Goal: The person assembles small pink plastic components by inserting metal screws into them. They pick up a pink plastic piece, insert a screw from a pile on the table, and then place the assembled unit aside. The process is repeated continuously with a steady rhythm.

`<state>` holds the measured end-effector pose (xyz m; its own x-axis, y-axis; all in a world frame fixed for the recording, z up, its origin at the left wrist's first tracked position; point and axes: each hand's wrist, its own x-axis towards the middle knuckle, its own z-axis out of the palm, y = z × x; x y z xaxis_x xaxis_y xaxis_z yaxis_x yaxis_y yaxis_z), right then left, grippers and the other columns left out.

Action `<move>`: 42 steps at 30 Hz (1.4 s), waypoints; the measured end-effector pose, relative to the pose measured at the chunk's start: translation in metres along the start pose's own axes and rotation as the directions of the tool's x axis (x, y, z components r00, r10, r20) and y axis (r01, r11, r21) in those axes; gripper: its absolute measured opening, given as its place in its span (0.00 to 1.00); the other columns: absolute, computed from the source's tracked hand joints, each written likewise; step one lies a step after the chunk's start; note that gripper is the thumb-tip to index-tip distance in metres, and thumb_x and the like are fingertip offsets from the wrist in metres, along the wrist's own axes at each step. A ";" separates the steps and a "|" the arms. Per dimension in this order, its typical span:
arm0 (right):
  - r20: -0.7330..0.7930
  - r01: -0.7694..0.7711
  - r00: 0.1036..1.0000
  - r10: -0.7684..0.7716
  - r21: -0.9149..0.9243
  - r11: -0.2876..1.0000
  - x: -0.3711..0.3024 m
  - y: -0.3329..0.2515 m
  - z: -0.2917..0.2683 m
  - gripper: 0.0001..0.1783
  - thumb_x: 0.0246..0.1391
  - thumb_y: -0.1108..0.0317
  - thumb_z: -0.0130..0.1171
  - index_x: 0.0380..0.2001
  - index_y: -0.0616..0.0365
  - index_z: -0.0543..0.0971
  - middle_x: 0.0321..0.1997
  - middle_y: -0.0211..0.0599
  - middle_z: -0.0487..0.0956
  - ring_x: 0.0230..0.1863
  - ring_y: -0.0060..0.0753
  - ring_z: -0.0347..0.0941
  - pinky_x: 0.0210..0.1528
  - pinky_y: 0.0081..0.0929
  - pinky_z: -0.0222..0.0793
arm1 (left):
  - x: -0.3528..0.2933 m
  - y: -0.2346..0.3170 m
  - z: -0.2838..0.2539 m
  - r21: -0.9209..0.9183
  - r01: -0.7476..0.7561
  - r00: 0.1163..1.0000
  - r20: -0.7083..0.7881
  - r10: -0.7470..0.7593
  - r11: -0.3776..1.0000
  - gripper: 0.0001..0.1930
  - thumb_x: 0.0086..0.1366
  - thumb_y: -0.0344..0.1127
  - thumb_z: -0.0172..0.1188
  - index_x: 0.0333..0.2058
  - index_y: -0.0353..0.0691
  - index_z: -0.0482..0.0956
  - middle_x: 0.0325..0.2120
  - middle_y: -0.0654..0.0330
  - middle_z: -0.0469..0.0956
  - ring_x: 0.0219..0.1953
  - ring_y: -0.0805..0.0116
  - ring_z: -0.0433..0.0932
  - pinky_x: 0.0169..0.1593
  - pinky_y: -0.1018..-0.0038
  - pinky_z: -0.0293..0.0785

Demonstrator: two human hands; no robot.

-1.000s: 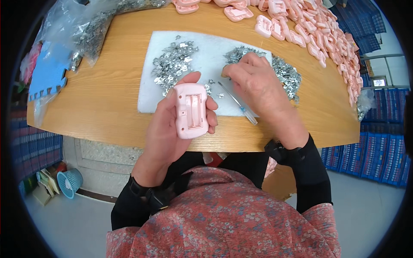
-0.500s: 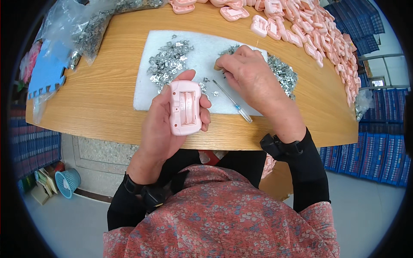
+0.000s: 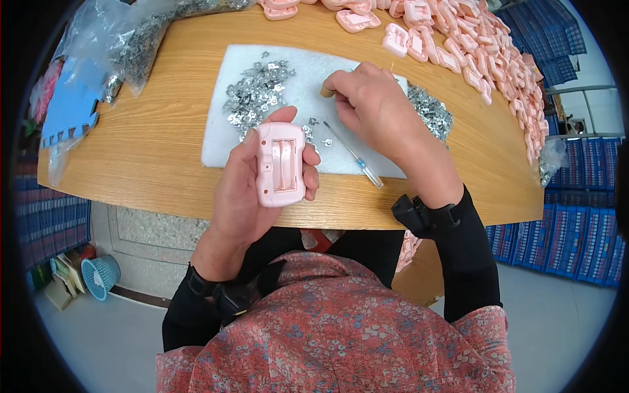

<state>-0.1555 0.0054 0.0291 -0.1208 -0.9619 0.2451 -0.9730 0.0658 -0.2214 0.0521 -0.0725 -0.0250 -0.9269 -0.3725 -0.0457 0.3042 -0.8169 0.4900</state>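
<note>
My left hand [image 3: 237,175] is wrapped round a pale pink plastic casing [image 3: 298,167], its rectangular battery compartment facing up. The compartment has two long hollows, and small round holes lie along the casing's left side. Over the white foam sheet [image 3: 308,72], my right hand [image 3: 380,111] has its thumb and fingers bent together; a tan cover wraps one fingertip. Whatever it pinches, if anything, is hidden. Small silvery metal battery contacts [image 3: 257,95] form a pile on the sheet's left. A second pile of metal contacts [image 3: 429,110] lies right of my right hand, partly behind it.
A thin screwdriver [image 3: 360,159] with a clear blue handle lies between my hands, near several loose contacts. Many pink casings [image 3: 481,59] heap along the table's far right. Clear bags of metal parts [image 3: 134,56] and a blue foam mat [image 3: 69,118] occupy the far left.
My right hand has shifted slightly left and up, its fingers moving away from the right pile. The casing in my left hand has barely moved.
</note>
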 end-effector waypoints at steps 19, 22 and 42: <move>-0.043 -0.191 0.950 0.308 0.703 0.685 -0.038 -0.020 -0.033 0.10 0.53 0.72 0.65 0.37 0.61 0.77 0.30 0.26 0.78 0.32 0.17 0.72 0.36 0.18 0.69 | 0.030 0.001 0.049 0.236 0.131 0.984 -0.147 -0.098 0.963 0.29 0.67 0.31 0.59 0.64 0.35 0.59 0.41 0.57 0.76 0.38 0.70 0.79 0.41 0.72 0.80; -0.059 -0.183 0.956 0.286 0.644 0.743 -0.042 -0.029 -0.041 0.09 0.53 0.75 0.65 0.37 0.61 0.77 0.32 0.26 0.79 0.35 0.17 0.72 0.39 0.19 0.68 | 0.036 -0.003 0.054 0.225 0.149 0.985 -0.122 -0.123 0.963 0.29 0.66 0.30 0.59 0.63 0.35 0.59 0.43 0.57 0.75 0.39 0.70 0.79 0.42 0.72 0.80; 0.233 -0.357 0.871 0.432 0.905 0.232 -0.071 -0.009 -0.037 0.09 0.55 0.75 0.62 0.40 0.62 0.76 0.33 0.24 0.77 0.33 0.11 0.71 0.38 0.13 0.68 | 0.043 -0.021 0.059 0.600 0.082 0.996 -0.069 -0.051 0.796 0.28 0.65 0.28 0.58 0.63 0.38 0.64 0.39 0.59 0.76 0.36 0.72 0.78 0.41 0.71 0.80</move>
<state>-0.1452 0.0832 0.0485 -0.4800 -0.8714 -0.1016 -0.0048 0.1185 -0.9929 -0.0068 -0.0451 0.0140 -0.9238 -0.3600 -0.1303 0.0343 -0.4167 0.9084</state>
